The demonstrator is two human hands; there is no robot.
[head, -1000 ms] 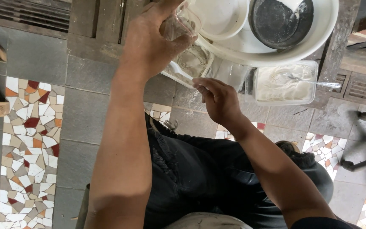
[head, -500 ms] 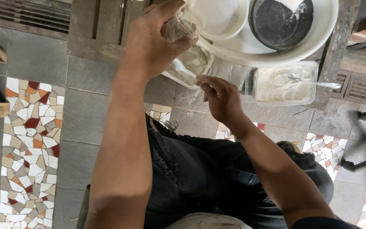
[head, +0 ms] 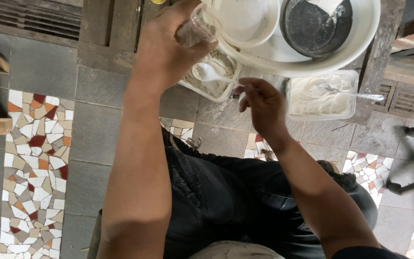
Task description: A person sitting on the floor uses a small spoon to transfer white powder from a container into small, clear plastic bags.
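At the upper middle of the frame the left hand (head: 168, 52) grips a small clear plastic cup (head: 196, 29), tilted. The right hand (head: 263, 103) pinches a white plastic spoon (head: 212, 76) over the clear rectangular tub of greyish powder (head: 214, 79). The spoon's bowl looks about empty, so any scooping into the cup seems unfinished.

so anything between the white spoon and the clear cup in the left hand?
Nothing visible. The spoon, held by the right hand, hovers over the grey-powder tub; open air separates it from the cup in the left hand.
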